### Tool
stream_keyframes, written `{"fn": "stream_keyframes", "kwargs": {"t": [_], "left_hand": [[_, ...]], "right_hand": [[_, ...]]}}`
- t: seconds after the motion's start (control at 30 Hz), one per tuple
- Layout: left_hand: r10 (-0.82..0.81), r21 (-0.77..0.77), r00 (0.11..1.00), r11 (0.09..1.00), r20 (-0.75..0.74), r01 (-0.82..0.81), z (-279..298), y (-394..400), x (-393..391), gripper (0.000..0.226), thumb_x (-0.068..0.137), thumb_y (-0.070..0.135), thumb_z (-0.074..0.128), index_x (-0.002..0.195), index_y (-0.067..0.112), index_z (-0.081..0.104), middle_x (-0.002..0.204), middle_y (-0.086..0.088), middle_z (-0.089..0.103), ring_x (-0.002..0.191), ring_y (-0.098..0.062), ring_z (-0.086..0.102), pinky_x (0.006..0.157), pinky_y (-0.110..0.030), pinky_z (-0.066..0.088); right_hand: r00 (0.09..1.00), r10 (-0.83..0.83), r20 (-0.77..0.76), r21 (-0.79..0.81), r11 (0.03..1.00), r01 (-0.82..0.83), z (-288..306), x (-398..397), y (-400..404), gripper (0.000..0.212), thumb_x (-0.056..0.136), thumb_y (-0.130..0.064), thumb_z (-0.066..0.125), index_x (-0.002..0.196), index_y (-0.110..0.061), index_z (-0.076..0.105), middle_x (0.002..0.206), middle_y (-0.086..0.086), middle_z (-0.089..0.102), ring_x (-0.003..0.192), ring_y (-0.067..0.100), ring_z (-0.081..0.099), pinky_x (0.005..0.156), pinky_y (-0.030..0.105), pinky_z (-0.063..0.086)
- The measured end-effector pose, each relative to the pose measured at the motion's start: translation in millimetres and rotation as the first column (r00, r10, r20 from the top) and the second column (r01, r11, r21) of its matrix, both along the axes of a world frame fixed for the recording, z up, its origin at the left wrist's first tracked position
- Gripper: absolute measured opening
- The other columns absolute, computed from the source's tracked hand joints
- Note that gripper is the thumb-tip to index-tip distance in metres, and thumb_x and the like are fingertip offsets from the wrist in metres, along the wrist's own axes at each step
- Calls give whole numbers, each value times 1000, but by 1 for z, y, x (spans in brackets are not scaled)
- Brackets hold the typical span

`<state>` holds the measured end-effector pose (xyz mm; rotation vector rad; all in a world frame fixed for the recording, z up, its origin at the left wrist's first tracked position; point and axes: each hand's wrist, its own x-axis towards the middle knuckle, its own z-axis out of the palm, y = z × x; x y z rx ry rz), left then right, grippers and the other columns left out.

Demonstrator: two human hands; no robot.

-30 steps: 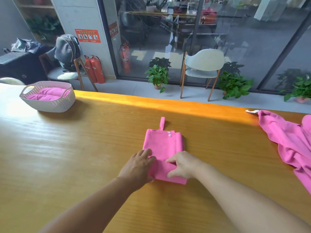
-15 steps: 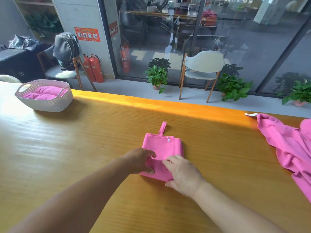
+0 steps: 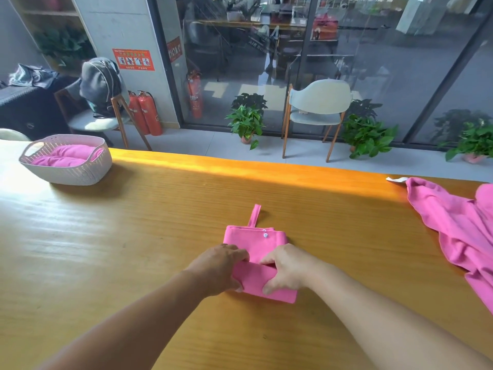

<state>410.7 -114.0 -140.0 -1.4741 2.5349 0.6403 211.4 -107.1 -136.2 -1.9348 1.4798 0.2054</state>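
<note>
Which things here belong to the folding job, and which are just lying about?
In the job: folded pink cloth, gripped by left hand and right hand; probably the basket and loose pink cloth too.
Lying about: chair, potted plant, fire extinguishers.

Wooden counter (image 3: 133,263), far edge sunlit. On it: folded pink towel (image 3: 254,243) in the middle, right in front of me; white basket (image 3: 69,175) holding pink cloths (image 3: 64,157) far left; loose pink cloth (image 3: 453,229) at my right, well apart.
</note>
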Motion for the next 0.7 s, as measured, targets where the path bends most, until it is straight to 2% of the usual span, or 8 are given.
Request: {"fn": "stream_keyframes", "kwargs": {"t": [0.07,0.17,0.27,0.4,0.5,0.53,0.6,0.7], "left_hand": [[21,61,1000,998,-2,-21,1,-3,0,54,78,39,77,126,26,56,115,5,58,105,-17,53,85,-29,43],[97,202,995,975,-36,-88,2,-10,3,42,79,41,76,116,26,62,97,7,58,90,-17,53,68,-27,41],[114,317,993,943,-37,-97,1,-13,7,35,84,45,71,113,27,63,90,12,56,88,-16,53,66,-25,39],[119,313,992,944,-33,-103,-1,-12,8,35,89,45,65,117,24,64,113,2,60,103,-19,55,84,-31,45],[28,78,999,996,31,-30,-4,-3,7,67,82,50,70,140,26,47,134,4,43,125,-17,39,107,-34,35],[-2,7,998,1000,57,1,-7,2,6,78,77,50,74,144,27,40,136,5,42,127,-17,38,108,-35,33],[-32,-76,998,996,60,36,-14,8,5,81,73,46,78,141,27,38,131,4,46,122,-18,41,104,-33,36],[21,-9,1000,1000,-24,-21,-17,6,7,74,73,39,80,137,26,44,126,4,52,116,-17,47,97,-31,41]], "right_hand": [[1000,16,-10,-79,997,-17,3,1,7,48,74,-40,80,120,-31,67,110,-9,64,103,14,58,81,31,49],[984,115,-134,-303,941,-151,1,3,24,60,77,-43,76,132,-28,54,123,-7,48,119,15,42,99,33,43],[961,172,-216,-366,898,-243,-5,9,31,59,79,-40,77,129,-23,52,120,-4,51,116,18,44,99,33,41],[952,200,-233,-286,921,-263,0,13,15,46,83,-42,73,121,-21,58,115,1,54,114,22,48,95,35,44],[958,184,-219,-193,954,-228,4,15,2,27,79,-42,75,92,-26,58,97,2,52,103,25,54,79,32,45],[964,170,-203,-157,966,-203,5,16,-1,26,77,-41,76,82,-27,54,88,-1,50,95,24,56,72,30,42],[972,156,-175,-61,984,-169,8,16,-6,25,76,-40,76,82,-25,56,77,-7,50,84,21,55,64,29,39],[988,108,-108,26,994,-106,12,15,-11,32,72,-43,80,95,-24,68,83,-9,61,84,17,59,62,29,43]]}}
